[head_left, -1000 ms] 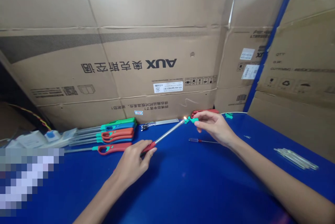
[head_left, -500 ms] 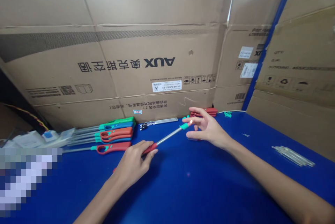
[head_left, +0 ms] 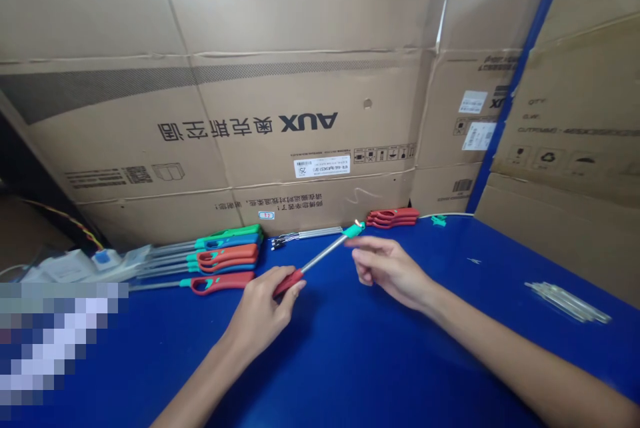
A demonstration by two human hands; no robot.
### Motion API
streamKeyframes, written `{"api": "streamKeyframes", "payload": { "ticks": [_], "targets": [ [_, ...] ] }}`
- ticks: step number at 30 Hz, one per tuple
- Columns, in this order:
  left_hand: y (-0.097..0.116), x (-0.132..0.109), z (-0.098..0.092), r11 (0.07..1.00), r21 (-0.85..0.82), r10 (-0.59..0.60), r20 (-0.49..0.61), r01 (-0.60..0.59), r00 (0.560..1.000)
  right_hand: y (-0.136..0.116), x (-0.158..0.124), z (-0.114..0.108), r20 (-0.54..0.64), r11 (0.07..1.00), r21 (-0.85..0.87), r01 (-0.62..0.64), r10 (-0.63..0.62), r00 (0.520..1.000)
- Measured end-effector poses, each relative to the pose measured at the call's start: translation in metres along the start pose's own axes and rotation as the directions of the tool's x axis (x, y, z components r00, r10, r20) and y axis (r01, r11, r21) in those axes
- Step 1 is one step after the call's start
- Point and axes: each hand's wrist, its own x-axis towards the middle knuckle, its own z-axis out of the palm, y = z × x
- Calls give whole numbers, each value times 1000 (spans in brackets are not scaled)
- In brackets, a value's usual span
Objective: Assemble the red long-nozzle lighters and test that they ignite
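Note:
My left hand (head_left: 267, 301) is closed around the red handle of a long-necked lighter (head_left: 323, 256), most of the handle hidden by the fingers. Its metal tube slants up to the right and carries a green piece (head_left: 354, 231) at the end, where a small flame (head_left: 357, 222) burns. Just below and right of that tip is my right hand (head_left: 390, 268), index finger stretched toward the tube and the other fingers loosely curled. Nothing shows in its grasp; whether the blurred fingertip touches the tube I cannot tell.
Several coloured lighters (head_left: 227, 256) lie stacked at left, beside white plugs (head_left: 75, 265). Red handles (head_left: 394, 217), thin metal tubes (head_left: 320, 233) and green pieces (head_left: 439, 221) lie along the back. More tubes (head_left: 567, 301) rest at right. Cardboard walls (head_left: 280, 95) enclose the blue table (head_left: 320, 375).
My right hand has dropped from around the lighter's tip to below it, its fingers curling more. The flame and green tip now show plainly. My left hand keeps its grip.

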Motion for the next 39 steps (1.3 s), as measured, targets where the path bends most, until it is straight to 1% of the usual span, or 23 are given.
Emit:
{"api": "streamKeyframes", "payload": {
  "ticks": [3,5,7,13,16,18,23,29,34,39],
  "targets": [
    [3,0,-1,1000,-20,-5,-26,4,1000,0,1,3,5,1000,29,2,-2,1000],
    [4,1,-1,999,-34,-3,-27,2,1000,-3,2,2,-29,995,95,20,-17,999],
    [5,1,-1,999,-45,-3,-30,2,1000,-6,2,2,-38,984,177,25,-19,999],
    [4,1,-1,998,-58,-26,-45,24,999,-10,-2,9,3,949,315,5,-6,1000],
    [4,1,0,998,-66,-22,-38,20,999,-12,-1,9,54,928,370,-34,15,998],
    [5,0,0,997,-73,-16,-29,14,999,-12,1,7,68,920,391,-43,18,998],
    [9,-1,0,996,-87,-18,-15,17,1000,-5,2,3,10,930,366,-27,26,1000],
    [11,0,-2,995,-93,-30,-13,28,999,-3,-3,6,60,945,309,-103,89,994],
    [11,-1,-2,995,-92,-29,15,30,999,-8,-4,9,54,937,346,-45,28,998],
    [12,-3,-2,996,-90,-13,72,20,997,-8,-1,9,-27,955,292,45,-38,999]
  ]
}}
